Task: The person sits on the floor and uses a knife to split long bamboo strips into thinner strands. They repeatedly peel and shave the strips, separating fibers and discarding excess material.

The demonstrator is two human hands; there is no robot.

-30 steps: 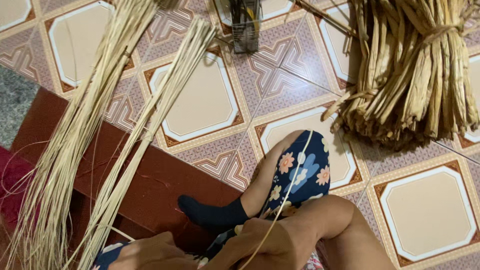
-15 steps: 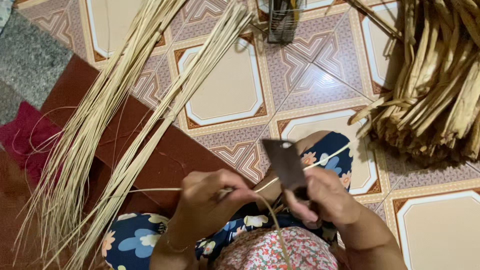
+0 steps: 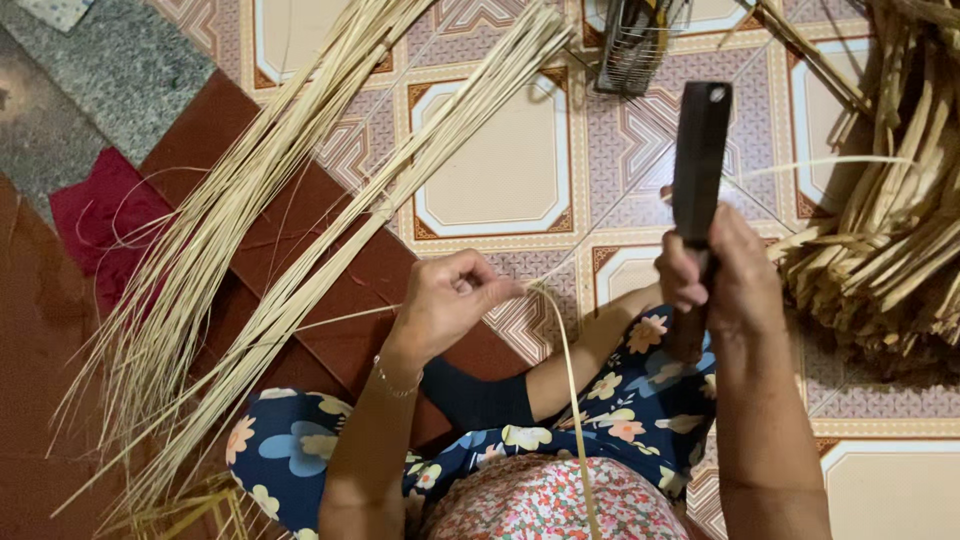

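Pale, flat cane strip [image 3: 572, 400] pinched in left hand [image 3: 445, 300]; right hand [image 3: 725, 275] grips a dark, seemingly metal blade [image 3: 698, 165].

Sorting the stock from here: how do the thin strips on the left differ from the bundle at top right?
The thin strips are long, pale, narrow and straight, fanned loosely across the floor; the bundle holds wider, darker tan, flatter pieces packed tightly together. The strips lie near the left hand, the bundle beside the right hand, which grips a dark blade. Both look like dried plant fibre.
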